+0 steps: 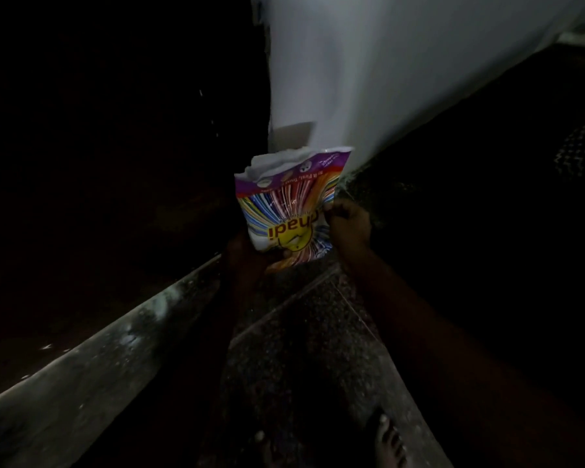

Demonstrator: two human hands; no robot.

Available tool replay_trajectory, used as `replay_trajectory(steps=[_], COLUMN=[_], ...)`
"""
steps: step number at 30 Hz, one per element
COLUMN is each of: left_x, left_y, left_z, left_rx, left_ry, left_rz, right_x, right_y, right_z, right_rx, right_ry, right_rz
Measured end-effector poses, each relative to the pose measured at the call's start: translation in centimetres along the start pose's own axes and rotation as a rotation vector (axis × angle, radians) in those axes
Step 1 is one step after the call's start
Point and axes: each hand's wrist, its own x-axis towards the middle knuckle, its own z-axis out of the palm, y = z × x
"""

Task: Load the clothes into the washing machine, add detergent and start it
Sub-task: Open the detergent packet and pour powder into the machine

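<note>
Detergent step, fetch phase. Multicolour striped plastic detergent packet (pixel 284 211), top torn open and pointing away from the camera, sits low near the dark speckled stone floor (pixel 311 339). It is just beside the lower corner of the white smooth-sided washing machine (pixel 368 79). Right hand (pixel 348 221) pinches the packet's right edge, fingers curled. Left hand (pixel 242 253) is under the bottom corner; too dark to tell its grip. Drum and drawer are out of view, so load status is unknown. Next, likely: raise the packet to the machine's top, keeping the torn mouth level so powder doesn't spill.
</note>
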Motion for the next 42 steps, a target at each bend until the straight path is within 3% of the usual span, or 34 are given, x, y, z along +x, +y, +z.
replay_trajectory(steps=[8,13,19,27,32,36,42], left_x=[-9.3,-15.0,-21.6,-29.3,-34.7,-40.6,-51.6], left_y=[16.3,26.5,38.7,52.8,58.7,60.8,63.9], left_z=[-3.1,-4.4,-8.1,-9.2,-6.8,-2.6,6.4], left_rx=[-0.152,-0.243,-0.245,-0.194,-0.196,-0.291,-0.448], left_ry=[-0.096,-0.129,-0.177,-0.263,-0.308,-0.372,-0.452], left_rz=[-0.023,-0.035,0.035,0.121,0.206,0.214,0.159], right_x=[-10.8,-18.6,-28.4,-38.7,-43.4,-48.0,-56.2], right_y=[-11.6,-21.2,-32.0,-40.8,-41.1,-38.9,-33.4], right_z=[-10.5,-17.4,-23.8,-31.7,-38.8,-46.8,-58.8], right_rx=[-0.059,-0.121,-0.099,-0.038,0.149,0.227,0.473], right_ry=[0.079,0.246,0.34,0.526,0.567,0.499,0.527], right_rz=[0.109,0.099,0.072,0.061,-0.102,-0.193,-0.129])
